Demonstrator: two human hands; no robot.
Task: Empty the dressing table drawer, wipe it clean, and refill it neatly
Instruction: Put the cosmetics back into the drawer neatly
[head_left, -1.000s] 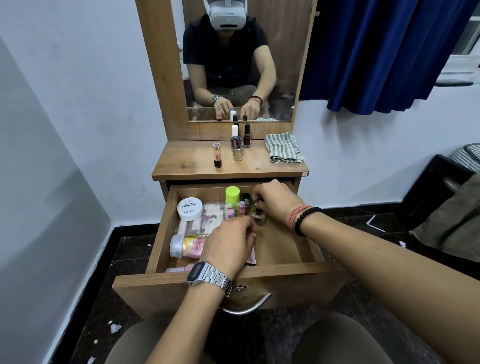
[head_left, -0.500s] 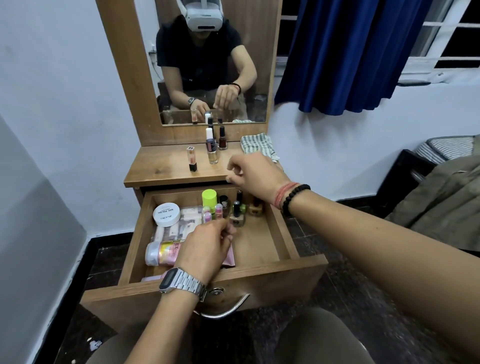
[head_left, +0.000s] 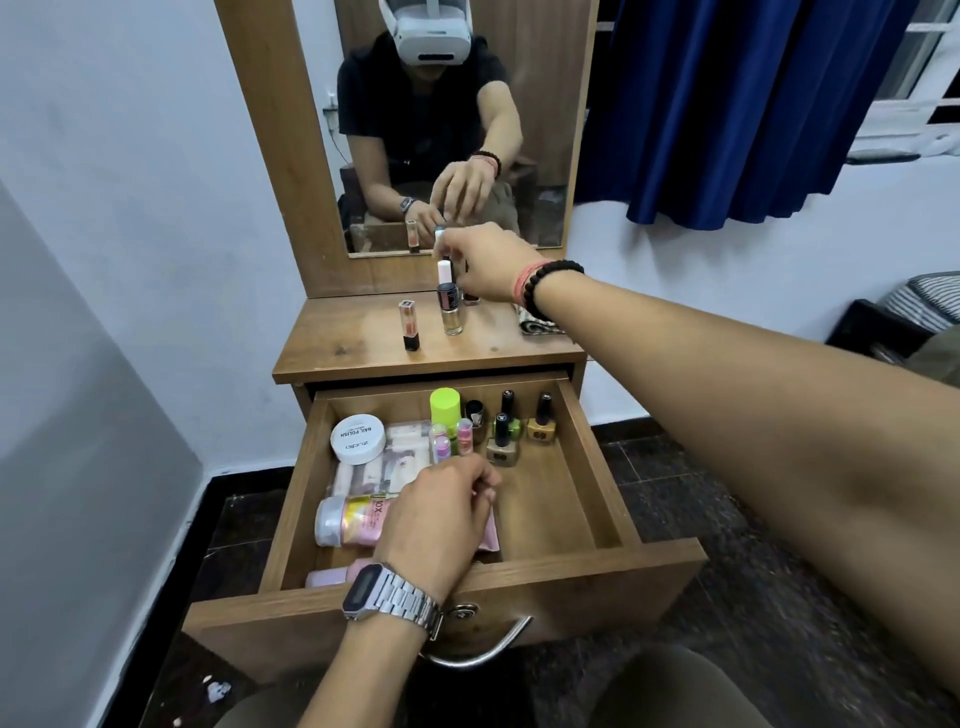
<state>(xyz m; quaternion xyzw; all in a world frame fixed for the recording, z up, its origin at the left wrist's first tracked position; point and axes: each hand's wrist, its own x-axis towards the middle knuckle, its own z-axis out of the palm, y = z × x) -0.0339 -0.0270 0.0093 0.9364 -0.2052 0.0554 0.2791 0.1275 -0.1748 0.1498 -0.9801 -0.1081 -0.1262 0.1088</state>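
Dressing table drawer (head_left: 582, 457): pulled fully out, wooden, with a curved metal handle (head_left: 483, 652) on the front panel. The right half of its floor is bare wood; the contents crowd the left half and the back edge.

Contents, back row: lime-capped bottle (head_left: 445, 410); a dark-capped bottle (head_left: 475, 413) just beside it; three nail polish bottles with black caps (head_left: 503, 441), upright, close together. In front of the lime cap, small pink-topped vials (head_left: 452, 439), too small to read.

Contents, left: white round nail polish remover tub (head_left: 358, 438) resting on a clear packet (head_left: 363, 473); a pink tube (head_left: 349, 520) lying on its side, partly covered by the wrist; a second pink item (head_left: 332, 576) at the front left, cut off by the drawer front.

Left hand (head_left: 441, 519): inside the drawer, fingers curled down over the pink tube's end. What it has hold of, if anything, is hidden under the knuckles; cannot tell.

Right hand (head_left: 488, 262): over the tabletop (head_left: 353, 348), fingers pinched downward among the bottles at the back. The item at its fingertips is hidden by the hand.

Tabletop: lip gloss tube (head_left: 410, 325) standing apart to the left; clear bottle with dark cap (head_left: 451, 309); white-capped bottle (head_left: 444, 273) behind it; another dark bottle (head_left: 471, 297) mostly hidden under the hand. Striped cloth (head_left: 535, 325) at the right edge, largely covered by the forearm. The front strip of the tabletop is free.
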